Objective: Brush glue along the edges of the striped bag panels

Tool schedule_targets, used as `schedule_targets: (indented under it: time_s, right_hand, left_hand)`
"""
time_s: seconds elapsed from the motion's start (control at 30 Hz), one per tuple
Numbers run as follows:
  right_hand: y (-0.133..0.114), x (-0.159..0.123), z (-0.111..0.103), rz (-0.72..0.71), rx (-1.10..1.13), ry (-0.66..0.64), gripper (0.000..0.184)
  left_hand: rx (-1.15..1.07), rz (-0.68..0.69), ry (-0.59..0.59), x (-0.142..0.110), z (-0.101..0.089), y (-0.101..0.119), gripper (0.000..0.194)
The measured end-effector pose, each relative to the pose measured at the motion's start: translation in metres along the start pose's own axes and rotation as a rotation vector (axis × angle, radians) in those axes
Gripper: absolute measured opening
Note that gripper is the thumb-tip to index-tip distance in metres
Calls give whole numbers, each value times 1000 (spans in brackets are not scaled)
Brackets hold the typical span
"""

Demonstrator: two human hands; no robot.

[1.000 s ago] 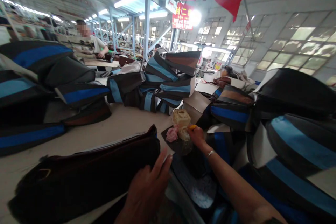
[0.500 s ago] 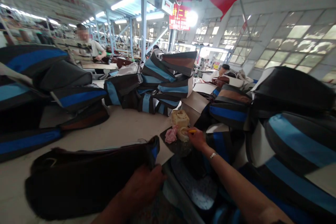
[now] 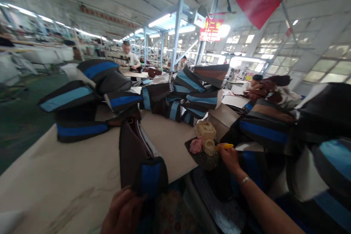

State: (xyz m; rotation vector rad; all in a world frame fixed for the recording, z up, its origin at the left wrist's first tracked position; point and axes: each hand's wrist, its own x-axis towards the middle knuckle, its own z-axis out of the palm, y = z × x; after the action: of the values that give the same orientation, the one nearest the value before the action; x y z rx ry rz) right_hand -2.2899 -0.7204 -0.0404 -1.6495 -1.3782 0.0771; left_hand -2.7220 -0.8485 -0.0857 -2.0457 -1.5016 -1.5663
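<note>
My left hand (image 3: 123,208) is closed on the near end of a dark bag piece (image 3: 130,157), which stands on edge on the table. The piece has a bright blue stripe on its end, and its upper side gapes. In my right hand (image 3: 230,159), a slim tool with a yellow handle (image 3: 227,146) is pinched between the fingers. Its tip points at a small round cream-coloured pot (image 3: 209,147), and I cannot make out the tip itself. Beside that pot are a yellowish square container (image 3: 206,130) and a crumpled pink cloth (image 3: 196,145), all on a dark board (image 3: 207,162).
The pale tabletop (image 3: 76,168) stretches left. Stacked bag pieces with blue stripes (image 3: 124,100) line its far side, and more (image 3: 263,129) crowd the right beside my arm. A co-worker (image 3: 131,58) is at a station farther back.
The bag piece has turned from lying sideways to pointing away from me, its blue end now near. My left hand has shifted left with it. My right hand stays by the pot; the view has swung left.
</note>
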Motion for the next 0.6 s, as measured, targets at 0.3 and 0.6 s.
schedule_targets:
  time_s: [0.3,0.6]
  right_hand:
    - [-133,2,-41,-135,313,-114,31]
    - [-286,-34,-26,-986,414,-432,8]
  left_hand:
    - [-61,-318,-118,62,-4,40,39]
    - [-405,-388,-161,94,-1,57,30]
